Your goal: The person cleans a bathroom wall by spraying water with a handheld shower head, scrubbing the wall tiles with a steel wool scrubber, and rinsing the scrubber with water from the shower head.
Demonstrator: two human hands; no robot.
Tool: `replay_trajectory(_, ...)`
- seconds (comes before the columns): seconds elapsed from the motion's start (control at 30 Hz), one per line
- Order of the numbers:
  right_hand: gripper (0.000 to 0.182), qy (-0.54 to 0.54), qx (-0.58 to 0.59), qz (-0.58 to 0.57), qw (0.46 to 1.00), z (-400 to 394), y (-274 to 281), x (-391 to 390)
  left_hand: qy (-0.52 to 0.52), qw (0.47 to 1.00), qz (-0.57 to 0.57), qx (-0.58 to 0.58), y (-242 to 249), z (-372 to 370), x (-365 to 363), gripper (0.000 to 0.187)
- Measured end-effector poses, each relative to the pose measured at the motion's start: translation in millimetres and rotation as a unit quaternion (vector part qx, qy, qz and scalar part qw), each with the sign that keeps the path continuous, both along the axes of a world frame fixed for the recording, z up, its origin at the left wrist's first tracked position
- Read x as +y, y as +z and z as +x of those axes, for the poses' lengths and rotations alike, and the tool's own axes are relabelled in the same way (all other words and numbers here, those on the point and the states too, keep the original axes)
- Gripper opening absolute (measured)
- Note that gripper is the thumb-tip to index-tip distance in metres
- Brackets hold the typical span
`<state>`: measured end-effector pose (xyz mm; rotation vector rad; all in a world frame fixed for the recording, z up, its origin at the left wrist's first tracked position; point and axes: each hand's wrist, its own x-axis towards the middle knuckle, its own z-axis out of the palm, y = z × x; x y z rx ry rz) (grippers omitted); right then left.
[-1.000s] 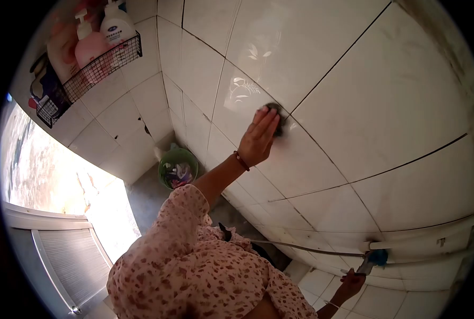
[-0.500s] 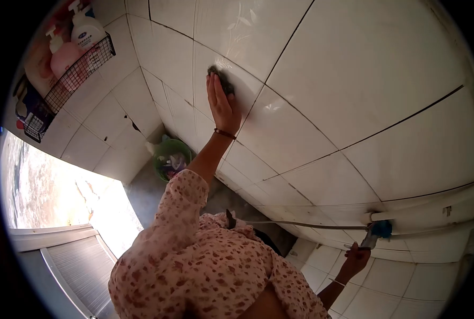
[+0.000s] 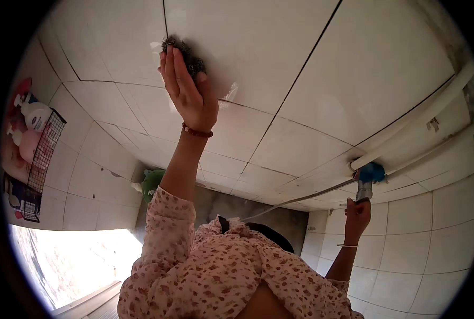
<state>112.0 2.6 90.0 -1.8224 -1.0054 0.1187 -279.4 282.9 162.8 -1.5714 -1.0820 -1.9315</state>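
My left hand [image 3: 188, 95] lies against the white tiled wall [image 3: 258, 69] at the upper left, its fingers together over a dark, curly steel wool scrubber [image 3: 195, 65]. The scrubber is pressed between the palm and the tiles and pokes out around the fingertips. Lower right, my right hand [image 3: 357, 213] is closed around the lower end of a grey tap-like fitting [image 3: 364, 190]. A blue piece [image 3: 372, 172] sits on top of that fitting, where it meets the white pipe. The exact part inside the right fingers is partly hidden.
White pipes [image 3: 417, 119] run along the wall at right. A thin grey hose [image 3: 300, 198] stretches from the fitting towards my body. At left hangs a black wire basket [image 3: 46, 151] with pump bottles [image 3: 35, 114]. A green bucket [image 3: 152, 181] stands in the corner by a bright opening.
My left hand and the scrubber have moved up and left across the tiles. The view has turned, so the basket appears lower. My right hand stays at the fitting.
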Motion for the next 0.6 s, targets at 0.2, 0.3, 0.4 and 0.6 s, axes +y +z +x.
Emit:
replay_trajectory(0.2,0.037,-0.016,-0.036,-0.006,0.999,6.0,-9.8,-0.8,-0.109,0.926,0.059,0.356,-43.1,99.5,-43.2,0.038)
replay_trajectory(0.3,0.037,-0.018,-0.075,-0.023,0.997,0.4,-0.3,-1.8,-0.094,0.926,0.076,0.359,-40.6,107.6,-35.9,0.038)
replay_trajectory(0.4,0.038,-0.023,-0.066,-0.006,0.998,-7.5,6.1,-0.8,-0.064,0.954,0.045,0.288,9.8,101.3,-41.0,0.041)
replay_trajectory(0.6,0.038,-0.037,-0.065,0.002,0.997,-6.6,1.3,0.7,-0.088,0.960,0.078,0.253,57.2,160.4,-53.6,0.037)
